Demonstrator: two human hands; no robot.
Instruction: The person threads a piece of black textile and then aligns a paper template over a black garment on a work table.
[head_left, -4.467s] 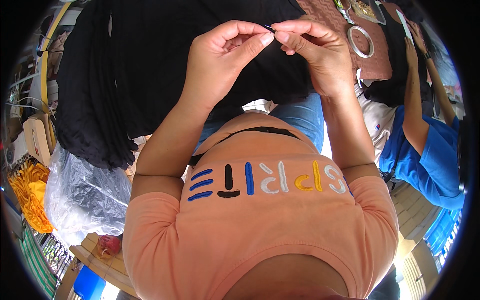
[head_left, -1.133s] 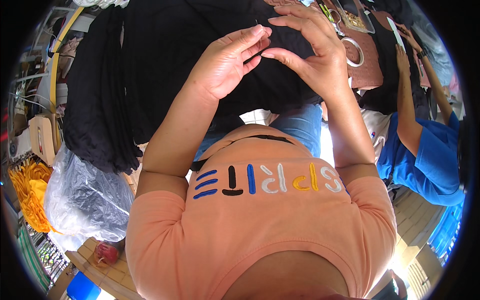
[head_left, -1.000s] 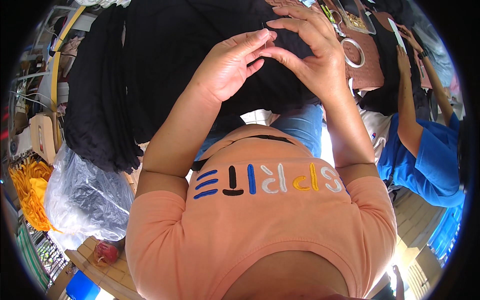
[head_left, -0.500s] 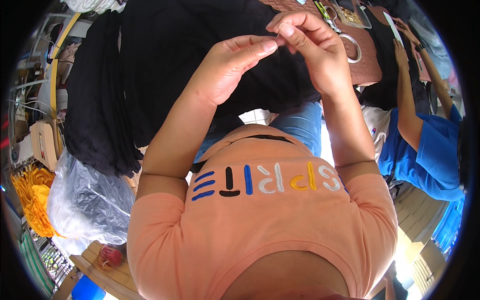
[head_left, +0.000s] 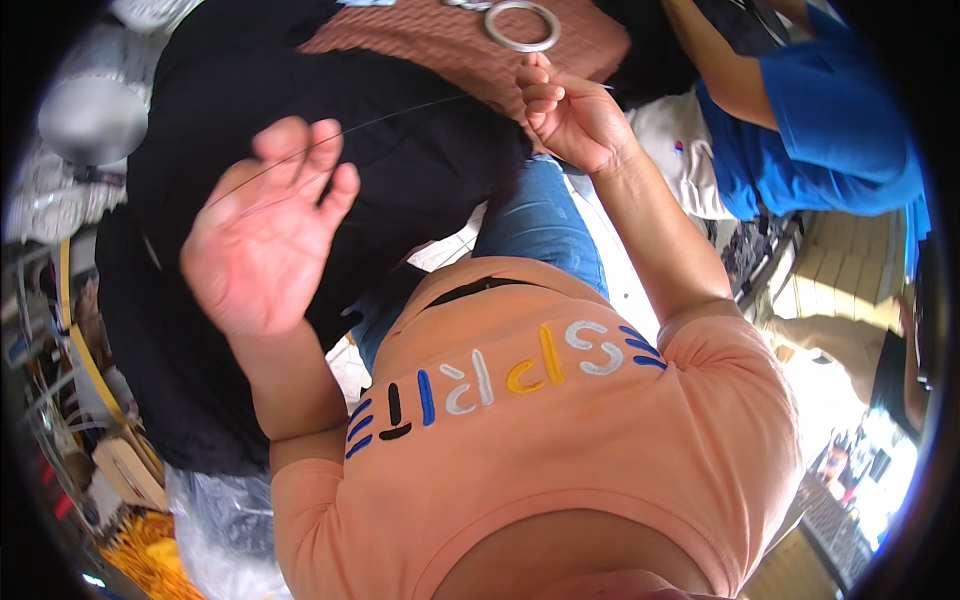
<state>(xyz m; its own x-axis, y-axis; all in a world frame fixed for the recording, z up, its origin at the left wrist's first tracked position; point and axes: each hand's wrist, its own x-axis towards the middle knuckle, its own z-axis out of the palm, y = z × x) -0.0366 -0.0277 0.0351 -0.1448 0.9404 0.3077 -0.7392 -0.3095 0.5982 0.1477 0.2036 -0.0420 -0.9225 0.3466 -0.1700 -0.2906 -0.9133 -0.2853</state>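
The right hand [head_left: 572,115] is closed into a loose fist, its fingertips pinched together near the top of the picture, and it seems to grip the end of a thin dark thread [head_left: 400,113]; the thread is so fine at that point that the exact grip cannot be made out. The thread runs taut in a nearly straight line, its long axis sloping gently down from the right hand towards the left, crossing over the black fabric [head_left: 400,170] and passing over the fingers of the left hand [head_left: 265,235]. It looks like a single hair-thin strand, dark against the cloth and hard to follow past the left fingers.

The left hand is spread open, palm facing the camera, fingers raised and slightly apart, closed on nothing; the thread lies across or just behind its upper fingers. Its forearm rises from the lower edge, bent at the elbow. The right forearm stretches up and away from the orange T-shirt [head_left: 560,430], wrist bent a little inward.

Beneath both hands the black fabric lies draped in folds over the lap, above blue jeans [head_left: 540,215]. Beside the right hand is a brown woven bag [head_left: 440,45] with a metal ring [head_left: 522,25]. At the upper right a person in a blue shirt [head_left: 820,110] stands near.
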